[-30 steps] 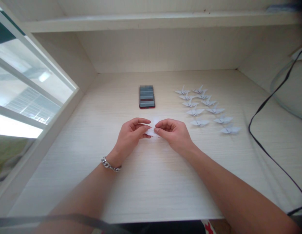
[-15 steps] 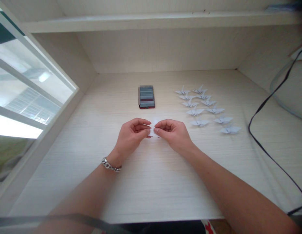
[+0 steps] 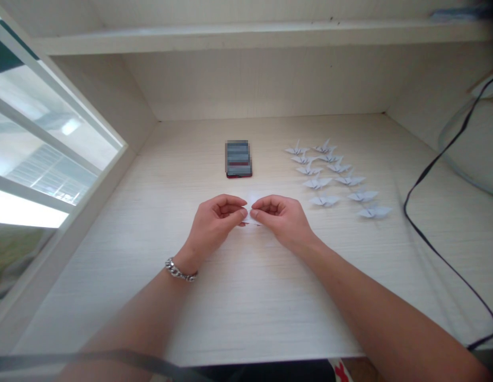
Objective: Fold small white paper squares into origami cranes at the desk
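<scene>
Paper [image 3: 253, 201], white and mostly hidden by fingers, sits between the hands, apparently lifted just off the desk [image 3: 246, 318]. Left hand [image 3: 213, 223] and right hand [image 3: 280, 220] pinch it from either side, thumbs and forefingers pressed on it, other fingers curled, so each side is gripped close together. Origami cranes [image 3: 337, 175] stand in two tidy rows to the right, well apart from the hands. Phone [image 3: 238, 158] lies flat beyond, its face blurred, nothing readable
</scene>
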